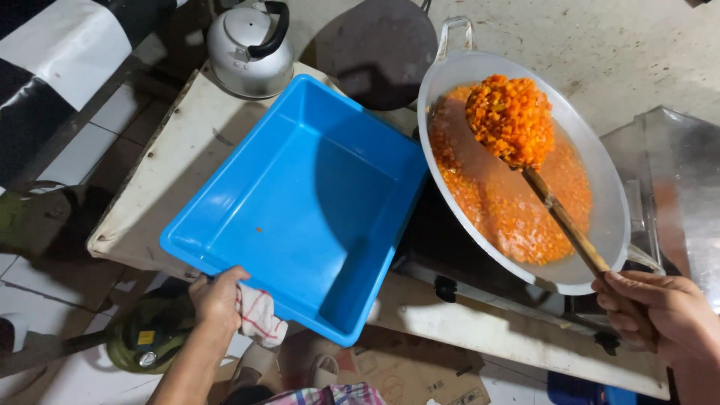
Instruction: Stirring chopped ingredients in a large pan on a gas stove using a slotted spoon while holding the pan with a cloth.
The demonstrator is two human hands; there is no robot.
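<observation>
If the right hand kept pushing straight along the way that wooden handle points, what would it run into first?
The right hand points up-left along the wooden ladle. It would probably meet the near rim of the wok first, then the orange diced food inside, though depth is hard to judge from above.

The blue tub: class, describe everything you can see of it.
The blue tub is a rectangular plastic basin with a rolled rim and sloping walls, open side up and tilted. It looks nearly bare inside, save a tiny orange speck. The left hand, with a checked cloth, grips its near rim. Its far side sits beside the wok.
</observation>
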